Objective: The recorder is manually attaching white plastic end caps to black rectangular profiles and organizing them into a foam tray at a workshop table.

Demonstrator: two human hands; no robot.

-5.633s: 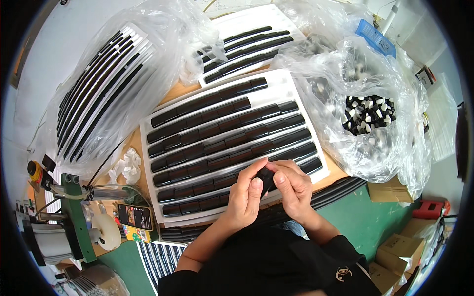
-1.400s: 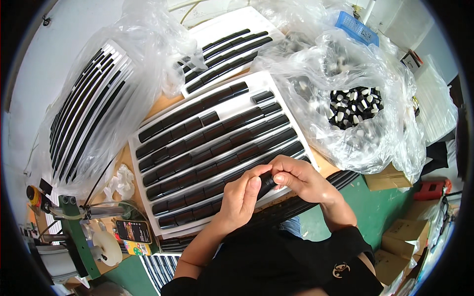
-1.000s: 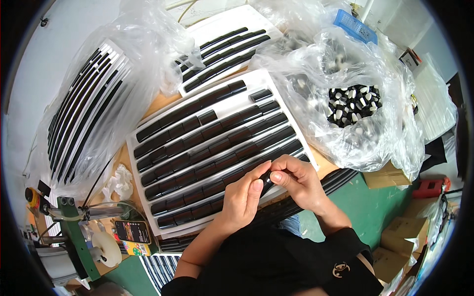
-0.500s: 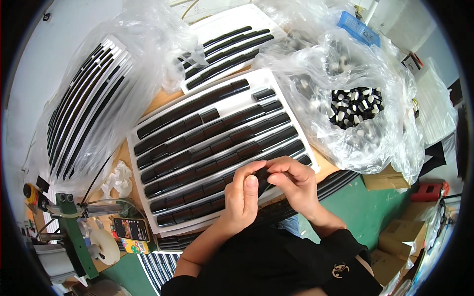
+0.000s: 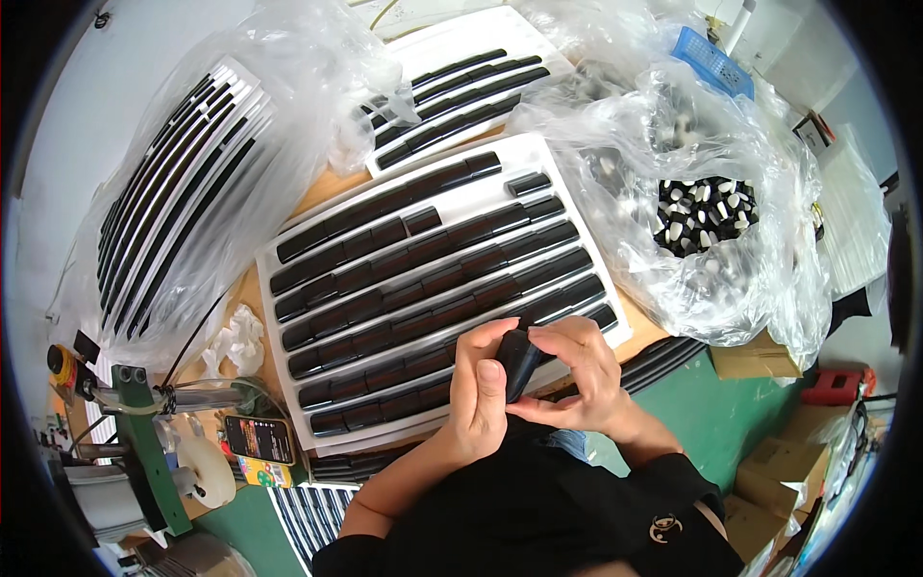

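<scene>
A white tray (image 5: 288, 252) with rows of short black tube-shaped pieces lies tilted on the wooden table in front of me. My left hand (image 5: 478, 394) and my right hand (image 5: 575, 375) meet over the tray's near right corner. Together they grip one black piece (image 5: 517, 360), fingers of both hands wrapped around it. Several rows of the tray are filled with the same black pieces (image 5: 437, 279); the nearest row is partly hidden by my hands.
A clear plastic bag (image 5: 711, 216) of loose black and white pieces sits at the right. Bagged trays (image 5: 168, 207) lie at the left, another tray (image 5: 452, 82) behind. A phone (image 5: 258, 439), tape roll (image 5: 207, 476) and green stand (image 5: 144, 442) are at lower left. Cardboard boxes (image 5: 769, 481) stand at lower right.
My hands stay over the tray's near right corner, turning the black piece between them. It now stands more upright in my fingers. The view has shifted slightly.
</scene>
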